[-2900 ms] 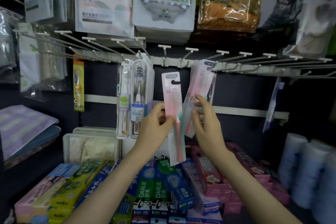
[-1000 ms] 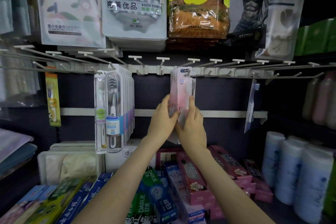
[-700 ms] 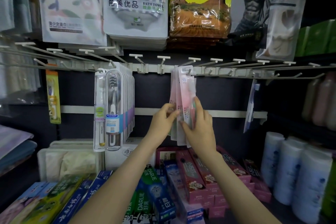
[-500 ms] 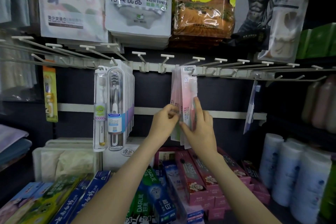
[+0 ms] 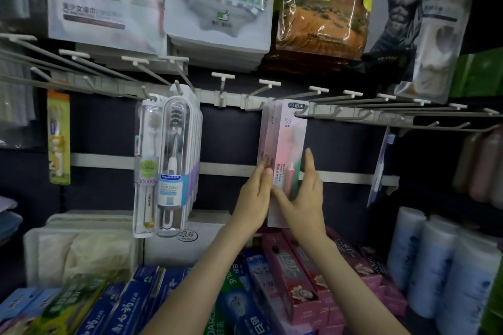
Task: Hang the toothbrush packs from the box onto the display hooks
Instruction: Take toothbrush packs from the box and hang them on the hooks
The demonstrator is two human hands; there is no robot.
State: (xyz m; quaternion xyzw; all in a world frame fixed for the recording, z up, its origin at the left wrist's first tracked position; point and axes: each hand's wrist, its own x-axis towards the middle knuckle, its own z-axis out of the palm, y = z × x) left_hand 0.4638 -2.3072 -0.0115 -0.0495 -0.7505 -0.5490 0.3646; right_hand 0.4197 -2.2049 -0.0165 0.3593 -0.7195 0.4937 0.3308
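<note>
Pink toothbrush packs (image 5: 283, 155) hang as a stack on one display hook (image 5: 302, 115), near the middle of the hook rail (image 5: 234, 98). Your left hand (image 5: 253, 198) lies flat, fingers straight, against the stack's left edge. Your right hand (image 5: 303, 198) is spread across the front pack's lower half, thumb under its face, index finger up along the right edge. Neither hand is closed round a pack. Clear-cased toothbrush packs (image 5: 166, 163) hang further left on the rail. Toothpaste boxes (image 5: 294, 275) sit below.
</note>
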